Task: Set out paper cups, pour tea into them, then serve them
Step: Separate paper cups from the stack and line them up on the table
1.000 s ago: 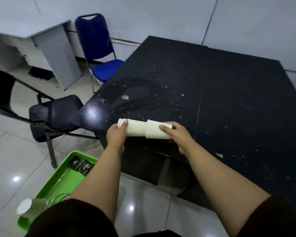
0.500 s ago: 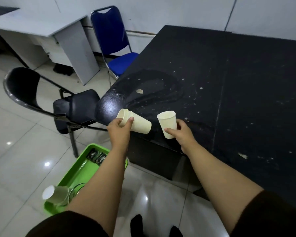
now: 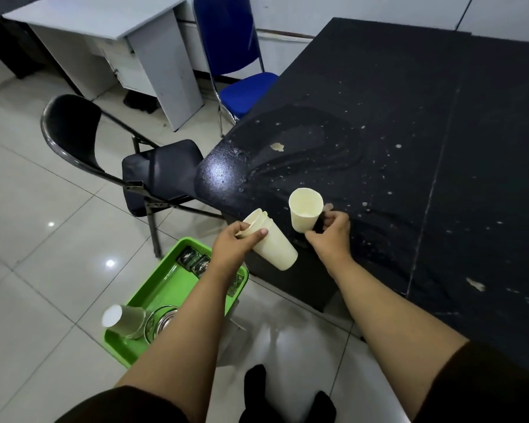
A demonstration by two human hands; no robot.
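A person stands at the near left corner of a black surface, seen from above, both bare arms reaching forward.

The right hand pinches a single paper cup by its lower side wall, thumb and fingers curled round it. The cup is held just over the surface's near edge, almost upright, its long axis tipped slightly, its open mouth facing up and a little toward the viewer. Whether its base touches the surface cannot be told.

The left hand grips a stack of nested cups near their rims, fingers wrapped round it. The stack is in the air, left of the surface's corner. Its long axis slants: mouths up and to the far left, closed base down and to the near right.

The step in hand looks like setting out the first cup. To do it well, level the cup so its base lands flat, place it further in from the edge, and let go without squeezing the thin wall. Leave room beside it for more cups.

On the floor to the near left lies a green tray holding another cup on its side, a glass vessel and dark packets.
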